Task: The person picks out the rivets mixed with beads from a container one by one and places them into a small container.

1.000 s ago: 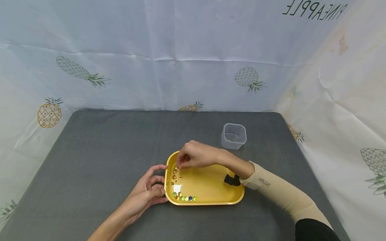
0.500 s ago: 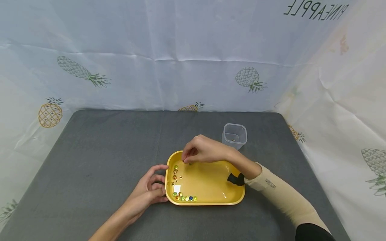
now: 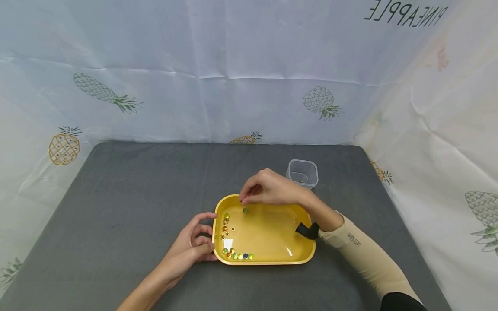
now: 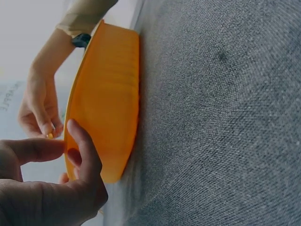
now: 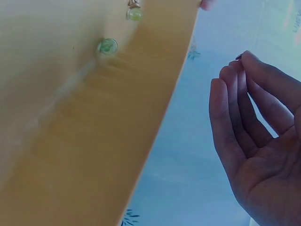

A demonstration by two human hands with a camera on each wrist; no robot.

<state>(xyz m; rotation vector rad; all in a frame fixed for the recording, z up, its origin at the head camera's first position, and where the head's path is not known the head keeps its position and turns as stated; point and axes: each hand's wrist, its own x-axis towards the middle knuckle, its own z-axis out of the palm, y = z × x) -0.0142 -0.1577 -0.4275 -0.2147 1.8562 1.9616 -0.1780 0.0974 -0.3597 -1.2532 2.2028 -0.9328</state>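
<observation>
While the right hand (image 3: 270, 188) pinched a tiny bead (image 4: 50, 135) by the far rim of the yellow tray (image 3: 268, 237), the left hand (image 3: 190, 244) touched its left end with loosely bent fingers; marbles (image 3: 241, 256) and beads (image 3: 225, 229) lined its left and near edges, and the clear container (image 3: 309, 170) behind held small pieces (image 3: 300, 181).

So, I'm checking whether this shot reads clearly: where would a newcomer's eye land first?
Probably on the bright yellow tray on the grey table, with glassy marbles along its left side and near edge. Next, the right grip pinching a tiny piece near the far rim, and the left grip on the tray's left end. Behind, a pineapple-printed backdrop stands out.
</observation>
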